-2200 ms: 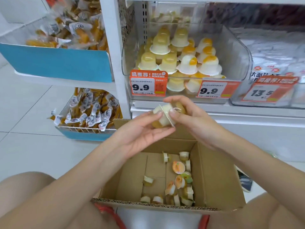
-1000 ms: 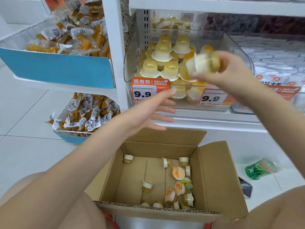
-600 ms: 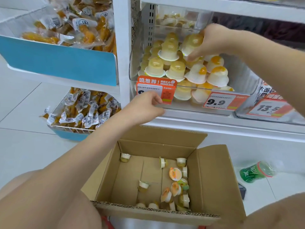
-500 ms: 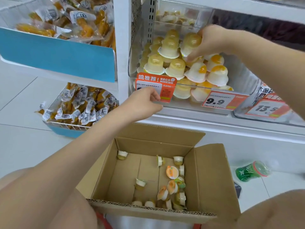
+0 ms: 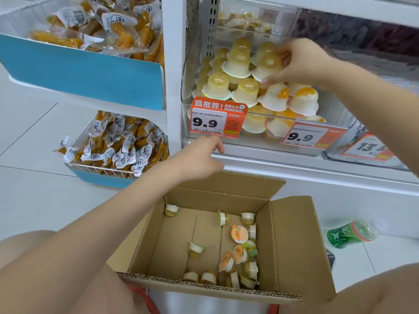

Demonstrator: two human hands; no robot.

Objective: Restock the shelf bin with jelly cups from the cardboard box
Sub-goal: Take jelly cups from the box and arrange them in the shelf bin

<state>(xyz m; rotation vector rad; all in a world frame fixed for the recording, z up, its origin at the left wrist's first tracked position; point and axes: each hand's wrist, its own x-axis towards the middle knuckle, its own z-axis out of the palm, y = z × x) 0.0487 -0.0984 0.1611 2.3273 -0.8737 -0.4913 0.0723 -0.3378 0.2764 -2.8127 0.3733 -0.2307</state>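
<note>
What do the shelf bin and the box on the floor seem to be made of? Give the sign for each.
Shelf bin: probably clear, glossy plastic; the jelly cups show through its front wall.
Cardboard box: matte brown corrugated cardboard; fluting shows along its cut front edge.

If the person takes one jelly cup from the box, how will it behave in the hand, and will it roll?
The jelly cups in the cardboard box look small, so probably light. Several lie on their sides, so one may tip or roll in a curve. The right hand holds a similar cup with fingertips only; its smooth dome may be slippery.
</note>
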